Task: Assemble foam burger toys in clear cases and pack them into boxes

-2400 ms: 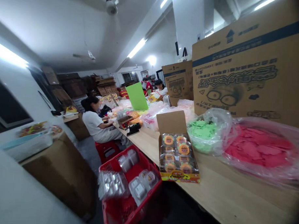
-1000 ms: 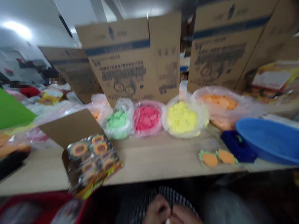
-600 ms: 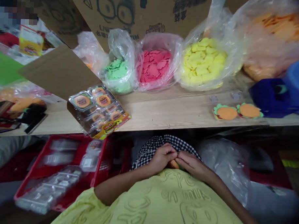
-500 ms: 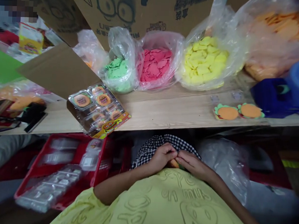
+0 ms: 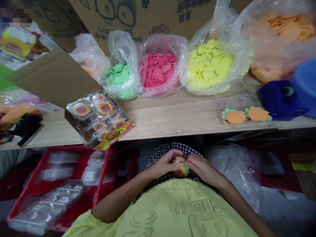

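Both hands meet in my lap below the table edge, over checked cloth. My left hand (image 5: 163, 164) and my right hand (image 5: 201, 168) are closed from either side on a small foam burger toy (image 5: 181, 166), orange with a green layer. On the wooden table (image 5: 173, 117) lie two more orange and green foam pieces (image 5: 245, 115) at the right. A carton of blister-packed burger toys (image 5: 99, 116) sits at the table's front edge on the left, its flap raised.
Plastic bags of green (image 5: 119, 77), pink (image 5: 159, 68), yellow (image 5: 208, 65) and orange (image 5: 285, 33) foam shapes line the back of the table before cardboard boxes (image 5: 141, 10). A blue basin (image 5: 311, 85) stands at right. A red crate (image 5: 67, 177) of clear trays sits on the floor at left.
The view swung from the room down to my lap. In the last half second both hands rose slightly and the foam burger toy between them came more into view.
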### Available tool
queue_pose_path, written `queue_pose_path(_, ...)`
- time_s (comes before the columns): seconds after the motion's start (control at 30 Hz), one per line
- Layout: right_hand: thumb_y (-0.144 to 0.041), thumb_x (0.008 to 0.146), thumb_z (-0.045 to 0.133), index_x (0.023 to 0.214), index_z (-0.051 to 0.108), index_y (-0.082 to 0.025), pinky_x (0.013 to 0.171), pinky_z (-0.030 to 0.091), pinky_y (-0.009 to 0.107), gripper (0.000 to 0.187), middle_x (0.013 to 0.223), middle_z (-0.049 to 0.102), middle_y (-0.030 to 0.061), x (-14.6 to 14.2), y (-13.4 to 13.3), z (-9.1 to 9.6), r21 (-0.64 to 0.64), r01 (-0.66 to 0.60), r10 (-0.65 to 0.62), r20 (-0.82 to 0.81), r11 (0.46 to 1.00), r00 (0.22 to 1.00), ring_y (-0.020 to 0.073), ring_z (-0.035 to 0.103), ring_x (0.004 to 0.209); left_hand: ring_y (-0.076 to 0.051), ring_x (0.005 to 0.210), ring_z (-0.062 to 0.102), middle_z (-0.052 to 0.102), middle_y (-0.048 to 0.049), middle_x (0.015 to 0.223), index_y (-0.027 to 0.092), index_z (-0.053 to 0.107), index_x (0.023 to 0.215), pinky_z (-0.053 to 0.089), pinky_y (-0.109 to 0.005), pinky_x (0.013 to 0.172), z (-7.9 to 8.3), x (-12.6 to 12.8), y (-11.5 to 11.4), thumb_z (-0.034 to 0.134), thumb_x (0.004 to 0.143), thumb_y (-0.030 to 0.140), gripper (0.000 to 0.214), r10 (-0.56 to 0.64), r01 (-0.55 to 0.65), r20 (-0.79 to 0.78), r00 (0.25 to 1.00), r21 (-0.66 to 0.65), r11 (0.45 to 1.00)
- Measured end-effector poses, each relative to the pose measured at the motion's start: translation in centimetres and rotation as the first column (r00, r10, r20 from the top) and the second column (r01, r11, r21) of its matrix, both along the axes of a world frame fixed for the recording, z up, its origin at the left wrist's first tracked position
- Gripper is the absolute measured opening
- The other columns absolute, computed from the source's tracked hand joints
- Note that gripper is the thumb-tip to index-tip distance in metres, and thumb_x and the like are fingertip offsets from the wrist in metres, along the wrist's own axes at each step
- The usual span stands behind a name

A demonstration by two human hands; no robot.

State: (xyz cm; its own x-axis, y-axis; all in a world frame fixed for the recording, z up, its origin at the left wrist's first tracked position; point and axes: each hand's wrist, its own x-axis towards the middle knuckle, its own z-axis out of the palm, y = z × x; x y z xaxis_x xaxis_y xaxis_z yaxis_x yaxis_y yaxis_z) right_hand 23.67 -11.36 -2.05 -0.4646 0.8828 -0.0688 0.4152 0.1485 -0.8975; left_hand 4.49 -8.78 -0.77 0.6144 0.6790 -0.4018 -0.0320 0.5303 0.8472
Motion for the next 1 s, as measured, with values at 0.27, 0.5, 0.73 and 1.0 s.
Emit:
queue_pose_path(0.27, -0.051, 0.089, 0.028, 0.067, 0.042, -0.020, 0.053, 0.031, 0.024, 0.040, 0.059, 0.037, -0.0038, 0.3, 1.2, -1.9, -0.316, 0.219, -0.308, -0.267, 0.923, 0.913, 0.0112, 0.036, 0.056, -0.014, 0.077, 0.057, 0.061, -0.0038, 0.089, 0.016, 0.055, 0.099, 0.043, -0.028, 0.073, -0.6, 0.0, 2.3, 0.076, 0.053, 0.018, 0.051, 0.152, -0.152, -0.002, 0.988, -0.096, 0.984)
queue_pose_path(0.5, -0.050, 0.086, 0.037, 0.069, 0.045, -0.020, 0.052, 0.031, 0.023, 0.036, 0.060, 0.040, -0.0043, 0.0, 2.6, -0.3, -0.302, 0.289, -0.376, -0.289, 0.909, 0.881, 0.0106, 0.037, 0.056, -0.015, 0.071, 0.060, 0.064, -0.0042, 0.084, 0.016, 0.058, 0.094, 0.047, -0.030, 0.069, 0.1, 1.5, 4.1, 0.069, 0.065, 0.021, 0.031, 0.311, -0.263, 0.095, 0.946, -0.339, 0.903)
queue_pose_path(0.73, -0.050, 0.076, 0.053, 0.065, 0.044, -0.019, 0.040, 0.017, 0.021, 0.035, 0.049, 0.032, -0.0079, 0.5, 4.1, 0.8, -0.532, 0.284, -0.517, -0.358, 0.797, 0.778, 0.0064, 0.026, 0.043, -0.017, 0.070, 0.062, 0.067, -0.0076, 0.080, 0.011, 0.063, 0.089, 0.048, -0.030, 0.067, 0.8, 1.9, 5.5, 0.062, 0.071, 0.030, 0.026, 0.153, -0.142, -0.017, 0.988, -0.484, 0.863)
queue_pose_path(1.0, -0.045, 0.070, 0.060, 0.059, 0.045, -0.018, 0.034, 0.008, 0.021, 0.033, 0.041, 0.029, -0.0094, 1.5, 5.5, 2.6, -0.659, 0.234, -0.588, -0.385, 0.715, 0.712, 0.0039, 0.017, 0.035, -0.018, 0.075, 0.062, 0.066, -0.0096, 0.088, 0.010, 0.062, 0.094, 0.048, -0.028, 0.069, 0.8, 2.7, 6.8, 0.059, 0.074, 0.032, 0.030, 0.052, -0.030, 0.028, 0.998, -0.522, 0.853)
